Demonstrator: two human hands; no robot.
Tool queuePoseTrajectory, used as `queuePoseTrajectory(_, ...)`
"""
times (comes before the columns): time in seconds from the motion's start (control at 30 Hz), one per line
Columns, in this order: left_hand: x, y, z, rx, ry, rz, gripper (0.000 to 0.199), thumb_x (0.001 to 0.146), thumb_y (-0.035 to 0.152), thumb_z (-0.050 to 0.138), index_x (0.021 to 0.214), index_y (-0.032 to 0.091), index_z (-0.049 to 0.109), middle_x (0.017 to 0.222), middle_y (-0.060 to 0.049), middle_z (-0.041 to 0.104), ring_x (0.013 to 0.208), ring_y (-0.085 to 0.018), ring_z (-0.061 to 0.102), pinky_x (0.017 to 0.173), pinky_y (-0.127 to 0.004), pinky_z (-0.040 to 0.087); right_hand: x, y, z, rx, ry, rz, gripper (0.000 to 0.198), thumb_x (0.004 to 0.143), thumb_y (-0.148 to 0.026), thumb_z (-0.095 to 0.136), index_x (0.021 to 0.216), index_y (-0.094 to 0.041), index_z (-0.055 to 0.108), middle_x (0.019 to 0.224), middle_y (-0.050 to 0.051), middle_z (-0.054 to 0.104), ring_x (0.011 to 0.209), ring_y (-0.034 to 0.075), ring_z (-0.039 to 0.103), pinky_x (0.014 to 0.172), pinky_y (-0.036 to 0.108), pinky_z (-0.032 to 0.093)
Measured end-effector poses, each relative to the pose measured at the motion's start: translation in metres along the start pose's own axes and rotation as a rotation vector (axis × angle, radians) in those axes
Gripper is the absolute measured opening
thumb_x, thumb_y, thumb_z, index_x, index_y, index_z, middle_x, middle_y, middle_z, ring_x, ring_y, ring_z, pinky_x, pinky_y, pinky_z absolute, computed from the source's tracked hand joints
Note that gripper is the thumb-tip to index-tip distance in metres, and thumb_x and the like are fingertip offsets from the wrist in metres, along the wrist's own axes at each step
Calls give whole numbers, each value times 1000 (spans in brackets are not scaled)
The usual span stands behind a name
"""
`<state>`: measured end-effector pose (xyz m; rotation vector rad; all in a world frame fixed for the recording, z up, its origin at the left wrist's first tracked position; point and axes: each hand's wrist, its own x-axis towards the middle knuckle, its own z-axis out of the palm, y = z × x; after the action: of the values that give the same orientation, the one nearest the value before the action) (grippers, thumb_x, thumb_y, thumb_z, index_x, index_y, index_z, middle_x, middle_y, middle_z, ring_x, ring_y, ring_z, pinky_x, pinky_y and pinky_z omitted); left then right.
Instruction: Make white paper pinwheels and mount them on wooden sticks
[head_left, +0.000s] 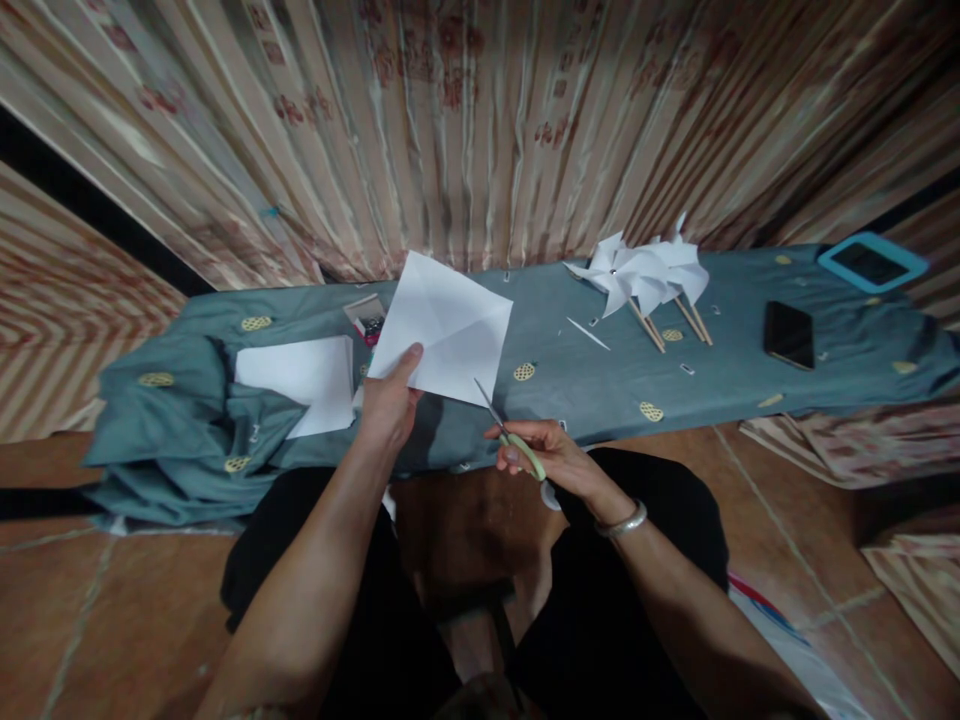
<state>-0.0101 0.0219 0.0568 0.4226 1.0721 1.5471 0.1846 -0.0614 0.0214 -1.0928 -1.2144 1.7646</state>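
Note:
My left hand pinches the lower left edge of a square sheet of white paper, thumb on top. Faint creases cross the sheet, which is raised above the cloth. In my right hand is a pair of scissors with light green handles. Its blades point up and left, at the sheet's lower right corner; whether they touch the paper I cannot tell. To the right lie several white paper pinwheels on wooden sticks. A stack of white paper lies to the left, partly under a cloth fold.
A green-grey cloth with pineapple prints covers the long narrow surface. A small open box sits left of the raised sheet. A thin paper strip, a dark phone and a blue-framed device lie rightward. A pleated curtain hangs behind.

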Motion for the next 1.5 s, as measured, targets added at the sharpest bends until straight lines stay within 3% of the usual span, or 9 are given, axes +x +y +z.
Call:
queuePoseTrajectory(0.43, 0, -2, -1, -64, -3, -23, 22, 69, 2, 74, 88, 11, 70, 95, -9, 75, 90, -20, 71, 89, -33, 58, 0, 0, -2, -15, -29, 34, 46, 72, -46, 79, 105, -16, 71, 71, 0, 66, 62, 9, 56, 59, 23, 46)
queuePoseTrajectory(1.17, -1, -3, 0, -46, -30, -15, 22, 67, 5, 76, 87, 11, 70, 100, -12, 75, 105, -26, 69, 93, -37, 57, -2, -5, -1, -32, -31, 29, 46, 72, -47, 79, 104, -15, 72, 72, 0, 66, 63, 9, 56, 59, 22, 46)
queuePoseTrajectory(1.5, -1, 0, 1, -55, -3, -23, 20, 68, 2, 74, 86, 12, 70, 95, -10, 76, 98, -24, 71, 91, -36, 58, -2, -4, 0, -10, -17, 63, 46, 70, -44, 81, 105, -16, 72, 69, -1, 65, 61, 8, 57, 58, 20, 47)
